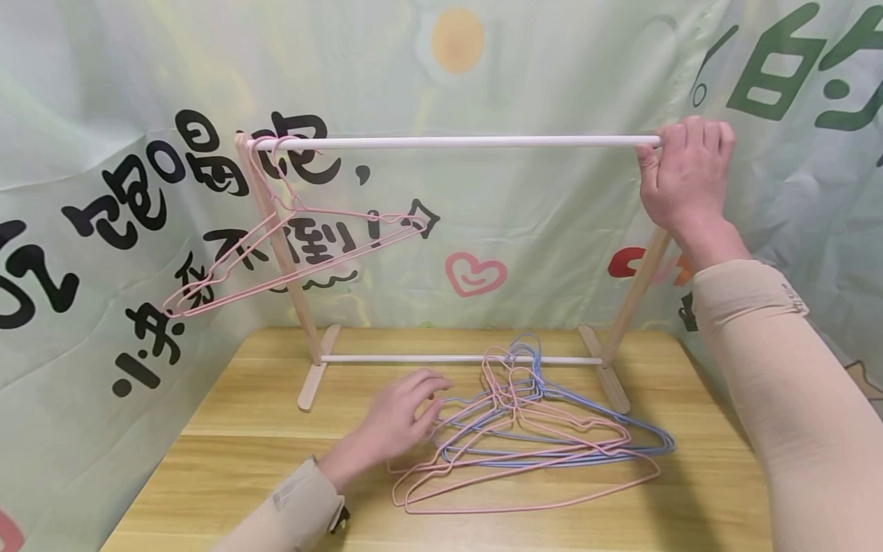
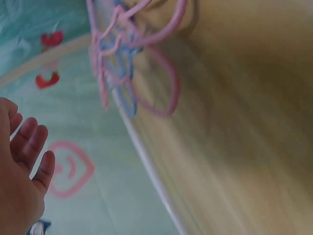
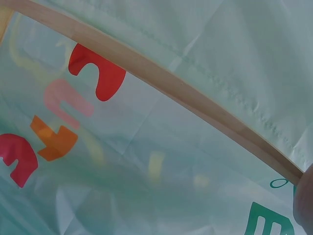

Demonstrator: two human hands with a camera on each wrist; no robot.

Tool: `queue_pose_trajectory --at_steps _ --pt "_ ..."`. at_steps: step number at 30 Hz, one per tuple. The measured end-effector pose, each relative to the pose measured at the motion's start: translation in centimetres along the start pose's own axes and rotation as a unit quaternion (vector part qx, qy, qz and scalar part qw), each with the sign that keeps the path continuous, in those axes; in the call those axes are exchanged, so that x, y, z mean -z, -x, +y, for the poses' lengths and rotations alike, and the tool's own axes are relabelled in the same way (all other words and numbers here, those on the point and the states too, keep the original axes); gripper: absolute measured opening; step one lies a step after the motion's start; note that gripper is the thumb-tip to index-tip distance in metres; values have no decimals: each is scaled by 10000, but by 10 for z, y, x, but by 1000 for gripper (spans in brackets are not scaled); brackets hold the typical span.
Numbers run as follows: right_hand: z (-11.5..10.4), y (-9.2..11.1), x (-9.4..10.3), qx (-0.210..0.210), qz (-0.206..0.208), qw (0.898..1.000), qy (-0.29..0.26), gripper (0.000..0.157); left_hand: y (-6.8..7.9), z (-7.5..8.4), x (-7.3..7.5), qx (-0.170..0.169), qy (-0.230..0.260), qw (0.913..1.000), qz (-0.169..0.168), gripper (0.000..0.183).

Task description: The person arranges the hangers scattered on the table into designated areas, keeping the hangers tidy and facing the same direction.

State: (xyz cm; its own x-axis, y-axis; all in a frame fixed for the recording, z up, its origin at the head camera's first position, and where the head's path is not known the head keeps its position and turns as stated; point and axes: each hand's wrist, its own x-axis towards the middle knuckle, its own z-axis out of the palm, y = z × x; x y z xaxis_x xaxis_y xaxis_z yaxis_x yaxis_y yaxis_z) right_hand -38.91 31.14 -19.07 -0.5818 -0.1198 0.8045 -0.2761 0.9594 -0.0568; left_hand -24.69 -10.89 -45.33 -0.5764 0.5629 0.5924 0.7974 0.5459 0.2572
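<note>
My right hand [image 1: 690,172] grips the top right corner of a small clothes rack, at the end of its white rail [image 1: 455,142]. In the right wrist view, a wooden upright [image 3: 195,100] runs down from the edge of that hand [image 3: 305,200]. My left hand [image 1: 396,418] is over the table beside the left end of a pile of hangers, fingers loosely bent and nothing in them. Pink hangers [image 1: 483,511] lie in front and on top, blue hangers [image 1: 671,441] behind and beneath. Pink hangers [image 1: 359,214] also hang at the rail's left end.
The rack stands on wooden feet [image 1: 316,387] joined by a lower white bar [image 1: 407,359], with several hanger hooks overlapping it. Under everything is a wood-grain table [image 1: 241,468]. A printed pale green cloth [image 1: 552,230] forms the backdrop behind and to the left.
</note>
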Motion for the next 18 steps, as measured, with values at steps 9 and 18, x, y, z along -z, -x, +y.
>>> queue_pose_trajectory --at_steps 9,18 --pt "0 0 0 -38 -67 10000 41 60 0 8 -29 -296 -57 9923 -1199 37" --pt "0 0 -1 43 49 10000 -7 59 4 7 -43 -387 -219 9776 -2059 48"
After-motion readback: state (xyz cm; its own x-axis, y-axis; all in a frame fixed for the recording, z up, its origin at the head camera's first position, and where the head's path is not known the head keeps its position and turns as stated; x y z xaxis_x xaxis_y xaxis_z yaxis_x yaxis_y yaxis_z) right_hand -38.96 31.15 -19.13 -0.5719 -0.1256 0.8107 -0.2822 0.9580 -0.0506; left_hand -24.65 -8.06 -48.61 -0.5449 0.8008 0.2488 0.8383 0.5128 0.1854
